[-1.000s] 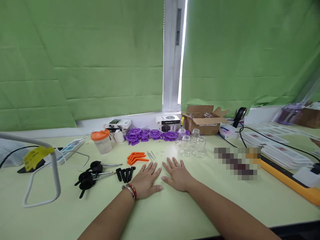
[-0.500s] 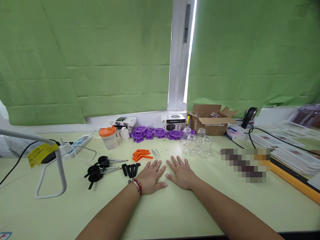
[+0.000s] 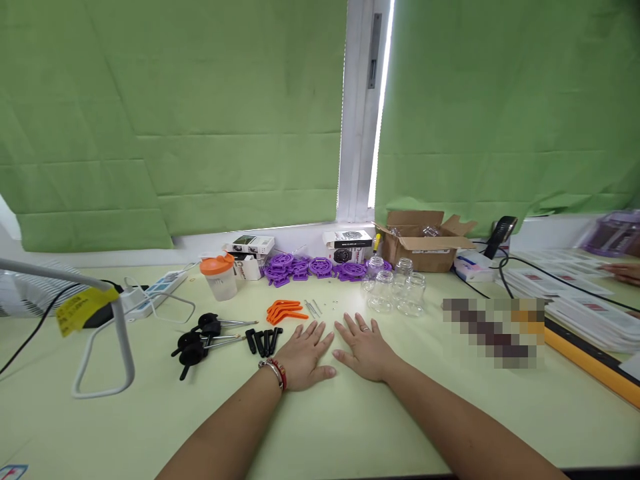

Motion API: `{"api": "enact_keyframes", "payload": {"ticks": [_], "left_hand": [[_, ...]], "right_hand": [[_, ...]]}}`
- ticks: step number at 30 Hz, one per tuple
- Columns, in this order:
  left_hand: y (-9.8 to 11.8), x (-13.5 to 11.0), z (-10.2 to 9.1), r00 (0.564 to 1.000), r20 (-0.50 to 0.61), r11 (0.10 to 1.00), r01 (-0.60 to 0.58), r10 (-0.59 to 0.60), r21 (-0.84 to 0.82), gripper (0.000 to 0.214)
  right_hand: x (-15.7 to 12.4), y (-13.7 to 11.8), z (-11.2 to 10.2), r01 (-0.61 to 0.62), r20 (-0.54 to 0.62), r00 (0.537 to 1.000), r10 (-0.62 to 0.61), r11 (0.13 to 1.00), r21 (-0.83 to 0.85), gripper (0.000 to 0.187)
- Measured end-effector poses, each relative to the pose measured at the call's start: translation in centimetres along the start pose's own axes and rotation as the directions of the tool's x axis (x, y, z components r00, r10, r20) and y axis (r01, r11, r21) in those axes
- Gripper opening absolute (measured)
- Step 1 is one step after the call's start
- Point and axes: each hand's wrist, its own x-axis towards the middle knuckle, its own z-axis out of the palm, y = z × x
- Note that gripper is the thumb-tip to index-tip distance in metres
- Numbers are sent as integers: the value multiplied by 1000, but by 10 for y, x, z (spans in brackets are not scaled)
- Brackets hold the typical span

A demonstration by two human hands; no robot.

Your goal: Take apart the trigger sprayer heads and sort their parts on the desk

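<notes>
My left hand (image 3: 303,357) lies flat and open on the pale green table (image 3: 320,427), a bracelet at its wrist. My right hand (image 3: 364,347) rests flat beside it, fingers spread, a ring on one finger. Neither holds anything. Just left of my left hand lie several black pegs (image 3: 263,341) and black-headed metal tools (image 3: 200,339). Ahead of my hands are orange plastic pieces (image 3: 284,311) and thin metal pins (image 3: 313,307). Several small clear glass jars (image 3: 395,291) stand ahead of my right hand. Purple plastic wheels (image 3: 313,268) lie in a row behind.
An orange-lidded cup (image 3: 219,277), small boxes (image 3: 349,245) and an open cardboard box (image 3: 423,241) line the back wall. A power strip (image 3: 155,292) and a white wire stand (image 3: 103,337) sit left. Stacked cards (image 3: 575,293) and a yellow bar (image 3: 590,363) lie right; another person's hand (image 3: 623,272) shows far right.
The view shifted slightly left and up since the earliest frame. Both hands stay flat on the table. Another person's hand has appeared at the far right.
</notes>
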Motion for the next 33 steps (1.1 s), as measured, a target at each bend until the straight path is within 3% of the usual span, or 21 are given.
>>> {"api": "enact_keyframes", "payload": {"ticks": [16,25,28,30,33], "left_hand": [[1,0,-2,1000,17,1000,8,-8,-12,84],[-3,0,2,999,-37,997,-9,6,-83,80],[-5,-4,-1,993,-112,984,-52,33,-170,71],[-8,-8,-7,973,-233,973,-53,-1,-224,60],[-19,-15,-26,879,-431,970,122,-205,-212,47]], "right_hand": [[1,2,3,11,-10,1000,-12,1000,-9,78],[1,3,3,8,-10,1000,-9,1000,-27,81],[0,3,3,6,-12,1000,-6,999,-32,81],[0,3,3,6,-11,1000,-6,999,-36,81],[-1,2,2,2,-7,1000,-2,999,-36,80]]}}
